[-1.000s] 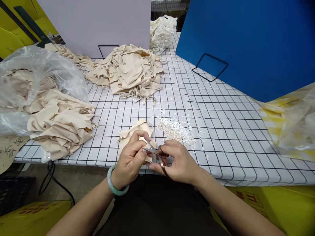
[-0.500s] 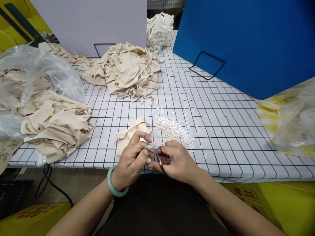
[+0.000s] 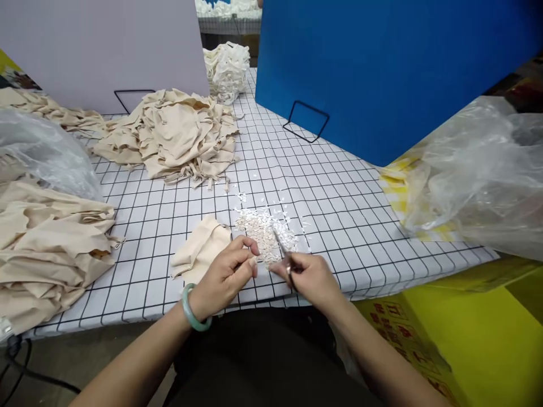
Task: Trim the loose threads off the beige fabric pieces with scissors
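My right hand [image 3: 311,280] grips a pair of small scissors [image 3: 289,267] by the brown handles, its blurred blades pointing up and away over the scraps. My left hand [image 3: 229,274], with a green bangle at the wrist, is curled with thumb and forefinger nearly together; anything between them is too small to make out. A folded beige cloth piece [image 3: 199,249] lies on the table just behind and left of the left hand. Beyond both hands spreads a heap of tiny white and beige snippets [image 3: 265,232].
On the checked tablecloth [image 3: 339,209] are a large beige cloth pile [image 3: 178,133] and another heap [image 3: 46,243] at left by a plastic bag [image 3: 46,150]. White straps [image 3: 227,70], a blue board [image 3: 360,73], a pale board [image 3: 97,51] and clear plastic [image 3: 475,181] stand around.
My view has turned right. The scissors have moved away from the left hand, toward the snippets. The hands are now apart, and the beige piece lies free of the left fingers.
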The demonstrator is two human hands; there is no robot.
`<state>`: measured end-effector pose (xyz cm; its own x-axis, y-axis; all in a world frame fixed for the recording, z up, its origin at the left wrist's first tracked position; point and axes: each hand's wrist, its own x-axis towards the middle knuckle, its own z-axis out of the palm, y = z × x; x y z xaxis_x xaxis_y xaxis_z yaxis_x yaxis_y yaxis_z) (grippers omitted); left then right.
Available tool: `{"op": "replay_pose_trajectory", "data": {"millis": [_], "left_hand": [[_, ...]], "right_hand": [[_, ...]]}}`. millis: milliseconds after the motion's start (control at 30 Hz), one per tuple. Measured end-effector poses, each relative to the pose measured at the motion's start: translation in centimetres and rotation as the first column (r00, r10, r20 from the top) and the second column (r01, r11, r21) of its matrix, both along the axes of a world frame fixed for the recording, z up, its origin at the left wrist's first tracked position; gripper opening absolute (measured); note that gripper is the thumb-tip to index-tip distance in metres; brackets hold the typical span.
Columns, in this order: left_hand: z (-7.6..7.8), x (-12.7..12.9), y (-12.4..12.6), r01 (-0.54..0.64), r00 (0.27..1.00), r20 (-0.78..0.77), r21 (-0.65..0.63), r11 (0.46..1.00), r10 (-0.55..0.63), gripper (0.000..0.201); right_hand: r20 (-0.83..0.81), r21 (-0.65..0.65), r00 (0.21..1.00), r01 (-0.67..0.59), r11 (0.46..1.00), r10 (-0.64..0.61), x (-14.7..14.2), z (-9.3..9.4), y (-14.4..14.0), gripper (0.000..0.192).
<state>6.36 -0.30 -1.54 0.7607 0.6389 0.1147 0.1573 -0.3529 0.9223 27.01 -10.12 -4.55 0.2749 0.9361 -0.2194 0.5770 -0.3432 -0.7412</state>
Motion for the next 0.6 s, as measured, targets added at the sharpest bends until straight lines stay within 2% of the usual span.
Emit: {"op": "replay_pose_trajectory", "data": {"millis": [67,100,167,200,233,267,300,367,400,467,500,567,600], "left_hand": [[0.7,-2.4,0.7,-0.085,0.986,-0.131,0.157,0.984,0.106,0.036],[0.9,-3.9,1.0,-0.160,0.955,-0.199,0.278,0.947,0.219,0.032],[0.5,-6.5,1.0,-0.272,0.840,-0.299,0.491,0.827,0.454,0.023],[-0.1,-7.5,0.7,-0.288,0.784,-0.342,0.539,0.792,0.518,0.034],[-0.9,-8.3,0.3,-0.282,0.755,-0.387,0.536,0.796,0.529,0.049],[-1.7,-8.7,-0.2,-0.267,0.760,-0.423,0.491,0.829,0.495,0.060],[-2.5,-8.9,-0.8,-0.254,0.787,-0.434,0.420,0.872,0.438,0.061],[-3.7,-8.9,-1.5,-0.240,0.869,-0.377,0.245,0.939,0.320,0.045],[-3.8,-8.8,-1.3,-0.241,0.897,-0.337,0.167,0.956,0.285,0.038],[-2.7,-8.6,0.5,-0.263,0.920,-0.277,0.084,0.961,0.276,0.029],[-1.5,-8.4,2.2,-0.281,0.920,-0.256,0.099,0.955,0.297,0.025],[2.1,-8.1,7.0,-0.350,0.902,-0.181,0.224,0.909,0.392,0.018],[4.2,-7.9,9.8,-0.398,0.887,-0.111,0.314,0.862,0.449,0.014]], "right_hand": [[0.091,-0.019,0.994,0.067,0.998,-0.065,1.5,1.1,0.4,0.045],[0.123,-0.014,0.990,0.073,0.997,-0.071,1.8,1.7,0.9,0.046],[0.084,-0.022,0.996,0.022,1.000,-0.020,1.1,2.4,2.0,0.050],[0.015,-0.027,0.999,-0.041,0.999,0.042,-0.1,2.5,2.7,0.052],[-0.066,-0.020,0.990,-0.123,0.992,0.121,-1.7,2.4,3.2,0.054],[-0.138,0.006,0.969,-0.204,0.979,0.203,-3.7,1.9,3.7,0.054],[-0.188,0.053,0.940,-0.280,0.959,0.285,-5.7,1.3,4.1,0.053],[-0.171,0.151,0.904,-0.369,0.917,0.391,-9.4,-0.2,4.9,0.037],[-0.155,0.188,0.890,-0.400,0.897,0.429,-10.7,-0.8,5.5,0.030],[-0.158,0.268,0.866,-0.424,0.865,0.474,-12.1,-1.0,7.9,0.025],[-0.177,0.307,0.857,-0.419,0.855,0.484,-12.2,-0.4,9.7,0.023],[-0.223,0.386,0.857,-0.361,0.849,0.465,-11.9,2.5,14.7,0.015],[-0.234,0.430,0.864,-0.319,0.844,0.446,-11.6,4.6,17.5,0.010]]}}
